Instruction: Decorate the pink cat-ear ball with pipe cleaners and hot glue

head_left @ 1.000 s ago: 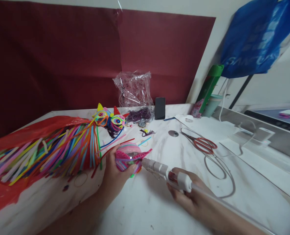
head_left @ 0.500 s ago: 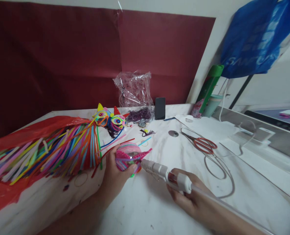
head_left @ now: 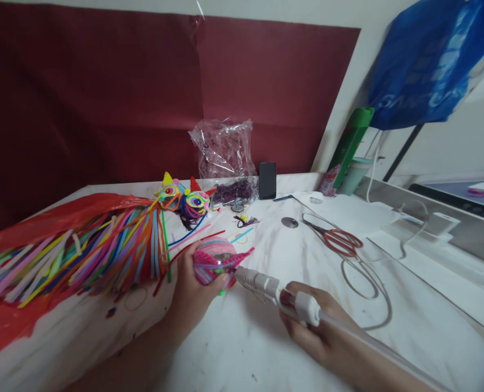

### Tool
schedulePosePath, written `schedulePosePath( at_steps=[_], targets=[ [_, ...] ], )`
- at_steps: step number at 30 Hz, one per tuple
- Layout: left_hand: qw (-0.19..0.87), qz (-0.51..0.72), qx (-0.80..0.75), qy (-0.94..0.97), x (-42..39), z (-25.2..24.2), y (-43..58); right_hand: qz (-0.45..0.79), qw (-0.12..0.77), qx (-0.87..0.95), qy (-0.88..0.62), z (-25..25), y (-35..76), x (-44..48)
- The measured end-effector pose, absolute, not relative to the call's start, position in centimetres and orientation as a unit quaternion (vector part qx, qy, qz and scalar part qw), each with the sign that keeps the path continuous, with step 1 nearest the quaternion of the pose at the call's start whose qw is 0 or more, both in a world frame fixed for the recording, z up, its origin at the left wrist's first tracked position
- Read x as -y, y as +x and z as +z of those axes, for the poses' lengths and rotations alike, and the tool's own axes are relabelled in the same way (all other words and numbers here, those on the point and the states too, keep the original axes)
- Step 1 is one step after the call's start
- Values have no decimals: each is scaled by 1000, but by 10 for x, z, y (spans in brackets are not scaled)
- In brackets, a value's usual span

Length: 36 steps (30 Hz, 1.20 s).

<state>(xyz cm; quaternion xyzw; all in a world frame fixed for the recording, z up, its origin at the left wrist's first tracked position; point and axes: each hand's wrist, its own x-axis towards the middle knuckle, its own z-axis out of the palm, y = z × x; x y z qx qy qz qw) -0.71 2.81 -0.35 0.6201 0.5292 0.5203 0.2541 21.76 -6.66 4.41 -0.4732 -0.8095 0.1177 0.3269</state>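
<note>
Glue gun [head_left: 262, 283] by the pink ball [head_left: 213, 247]

The left hand [head_left: 196, 291] holds the pink ball, low in the middle of the frame. The right hand [head_left: 313, 321] holds the glue gun, just right of it. I cannot tell if the tip [head_left: 239, 273] touches. It should help to hold the ball very still, squeeze gently and mind the left thumb [head_left: 220, 284], as the tip may be hot.

The counter [head_left: 225, 348] is white with gray streaks. Fuzzy sticks [head_left: 115, 253] lie at the left, scissors [head_left: 342, 243] at the right. A dark red sheet [head_left: 266, 87] stands behind, and a blue bag [head_left: 425, 65] is at the upper right.
</note>
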Motion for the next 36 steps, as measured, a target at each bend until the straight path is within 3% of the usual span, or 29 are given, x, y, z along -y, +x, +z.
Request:
schedulePosePath(
  at_steps=[36],
  targets=[
    [243, 552, -518, 606, -30, -4, -5, 85, 337, 819, -457, 39, 221, 67]
  ],
)
